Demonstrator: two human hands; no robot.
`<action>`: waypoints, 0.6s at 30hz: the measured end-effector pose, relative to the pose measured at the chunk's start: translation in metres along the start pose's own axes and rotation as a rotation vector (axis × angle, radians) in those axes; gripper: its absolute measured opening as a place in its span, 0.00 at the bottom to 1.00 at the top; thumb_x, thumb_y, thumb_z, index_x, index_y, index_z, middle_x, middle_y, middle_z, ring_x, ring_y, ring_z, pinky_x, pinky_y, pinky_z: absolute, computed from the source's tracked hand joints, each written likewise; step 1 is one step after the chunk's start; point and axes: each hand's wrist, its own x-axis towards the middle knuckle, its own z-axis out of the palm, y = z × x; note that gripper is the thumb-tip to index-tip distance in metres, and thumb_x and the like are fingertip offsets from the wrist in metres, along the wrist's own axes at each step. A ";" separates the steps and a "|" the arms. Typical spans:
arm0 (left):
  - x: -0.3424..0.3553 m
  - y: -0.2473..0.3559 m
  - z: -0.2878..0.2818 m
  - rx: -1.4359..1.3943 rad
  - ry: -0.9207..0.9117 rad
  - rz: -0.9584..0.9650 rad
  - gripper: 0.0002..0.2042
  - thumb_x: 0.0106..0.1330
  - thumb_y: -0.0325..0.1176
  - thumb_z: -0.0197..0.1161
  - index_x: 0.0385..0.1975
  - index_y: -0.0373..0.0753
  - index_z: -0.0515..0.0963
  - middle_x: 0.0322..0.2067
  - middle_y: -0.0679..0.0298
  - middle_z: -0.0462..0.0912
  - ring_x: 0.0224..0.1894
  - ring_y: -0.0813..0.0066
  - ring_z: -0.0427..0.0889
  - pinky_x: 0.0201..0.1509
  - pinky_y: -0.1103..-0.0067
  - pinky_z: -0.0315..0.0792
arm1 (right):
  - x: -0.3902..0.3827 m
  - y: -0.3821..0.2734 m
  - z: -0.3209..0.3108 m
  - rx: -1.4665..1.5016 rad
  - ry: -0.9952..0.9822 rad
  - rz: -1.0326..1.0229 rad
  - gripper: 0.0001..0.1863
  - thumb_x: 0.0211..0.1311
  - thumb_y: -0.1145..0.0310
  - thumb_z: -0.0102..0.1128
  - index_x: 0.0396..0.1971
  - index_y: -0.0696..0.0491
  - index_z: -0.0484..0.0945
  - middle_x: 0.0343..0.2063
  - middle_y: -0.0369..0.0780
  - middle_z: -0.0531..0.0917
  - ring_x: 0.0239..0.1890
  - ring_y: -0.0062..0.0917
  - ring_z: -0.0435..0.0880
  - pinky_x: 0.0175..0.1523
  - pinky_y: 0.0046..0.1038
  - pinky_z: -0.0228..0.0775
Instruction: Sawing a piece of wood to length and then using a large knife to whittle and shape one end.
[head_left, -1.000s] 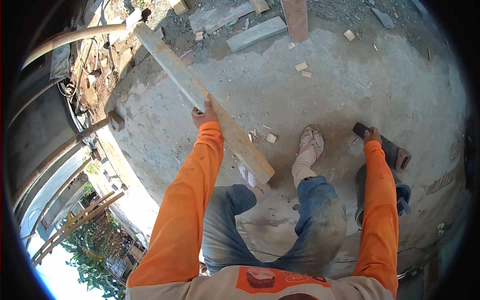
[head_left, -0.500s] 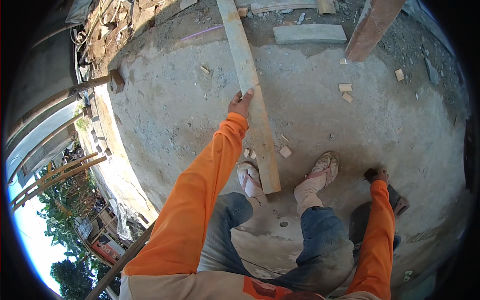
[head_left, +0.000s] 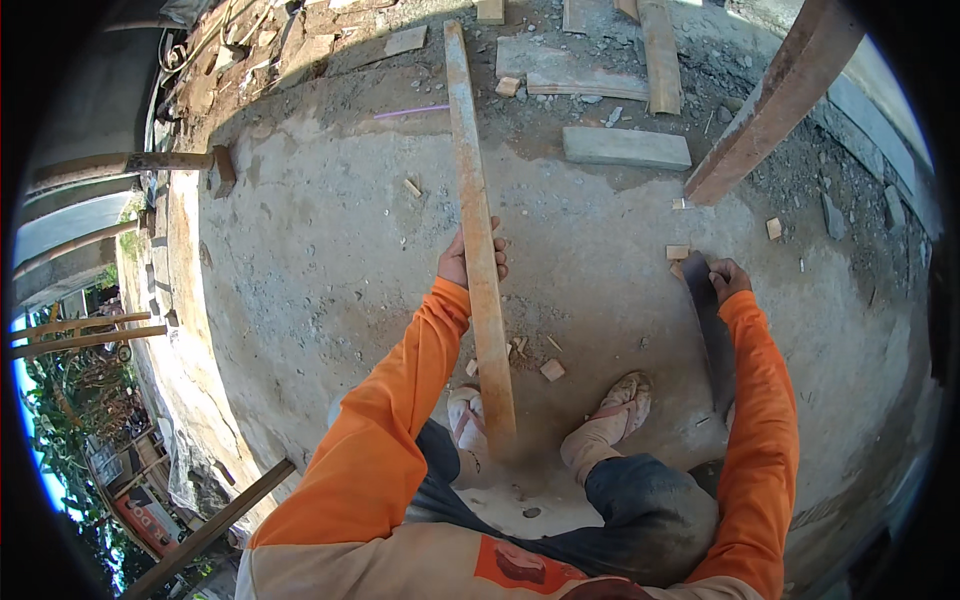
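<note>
Over concrete floor (head_left: 590, 290), 1 plank (head_left: 484, 300), long axis pointing ahead, slightly left, left hand (head_left: 454, 263) gripping it mid-length, right hand (head_left: 731, 279), well right, clutching dark blade (head_left: 709, 325).

The person wears a long-sleeved top whose left sleeve (head_left: 370, 450) and right sleeve (head_left: 766, 430) are bright orange, creased along the forearms and reaching to the wrists. The shirt front (head_left: 390, 562) is a pale beige, meeting the orange at the shoulders, with an orange-red printed panel (head_left: 500, 572) on the chest bearing a darker picture. The left hand (head_left: 453, 264) and right hand (head_left: 735, 278) are bare. Below are blue jeans (head_left: 650, 510), worn-looking around the knee, and thong sandals (head_left: 632, 404) with pinkish straps; their finer details are too small to tell.
</note>
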 end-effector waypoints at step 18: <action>-0.057 0.045 0.008 0.979 0.547 0.401 0.29 0.57 0.47 0.62 0.49 0.27 0.70 0.36 0.54 0.80 0.34 0.70 0.80 0.39 0.78 0.73 | 0.175 -0.230 0.139 -1.160 -0.162 -0.077 0.52 0.38 0.66 0.70 0.64 0.35 0.48 0.65 0.37 0.54 0.66 0.37 0.54 0.64 0.51 0.49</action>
